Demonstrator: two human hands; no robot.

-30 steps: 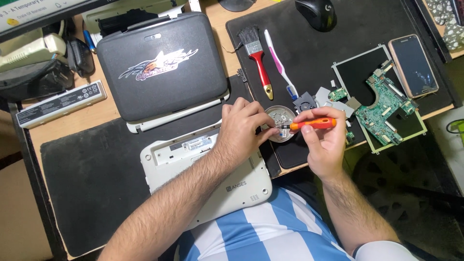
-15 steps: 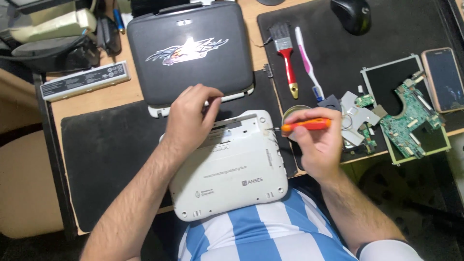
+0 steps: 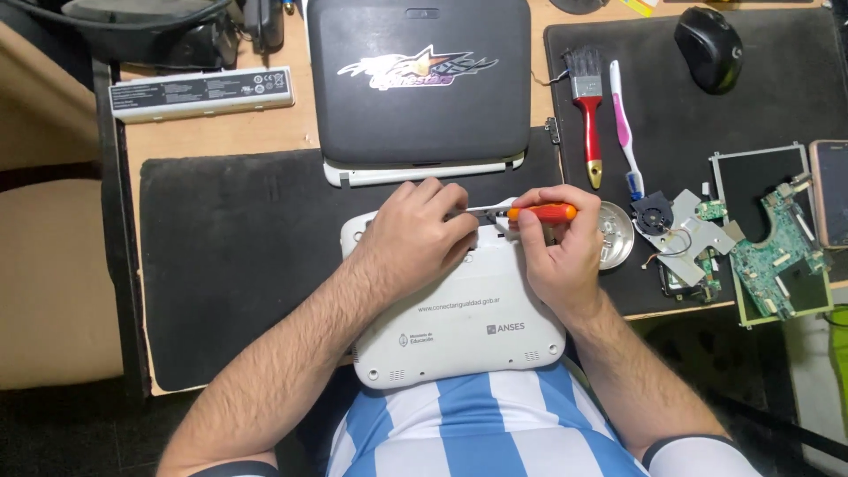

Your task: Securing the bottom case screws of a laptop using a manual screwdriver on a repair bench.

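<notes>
A small white laptop base [image 3: 459,327] lies upside down at the near desk edge, partly over my lap. My left hand [image 3: 420,234] rests on its far edge, fingers curled at the metal tip of a screwdriver. My right hand [image 3: 556,252] grips the orange-handled screwdriver [image 3: 541,212], held level and pointing left toward my left fingers. A round metal dish [image 3: 616,234] sits just right of my right hand.
A black laptop lid [image 3: 420,84] with a star sticker lies behind. A battery bar [image 3: 201,91] lies far left. On the right mat [image 3: 777,115] are a red-handled brush [image 3: 587,115], a pink toothbrush [image 3: 623,124], a mouse [image 3: 708,37], a fan part [image 3: 658,216] and a green circuit board [image 3: 777,256].
The white laptop base now lies nearer me. My left hand came back from the black laptop to the base's far edge. My right hand brought the screwdriver onto it.
</notes>
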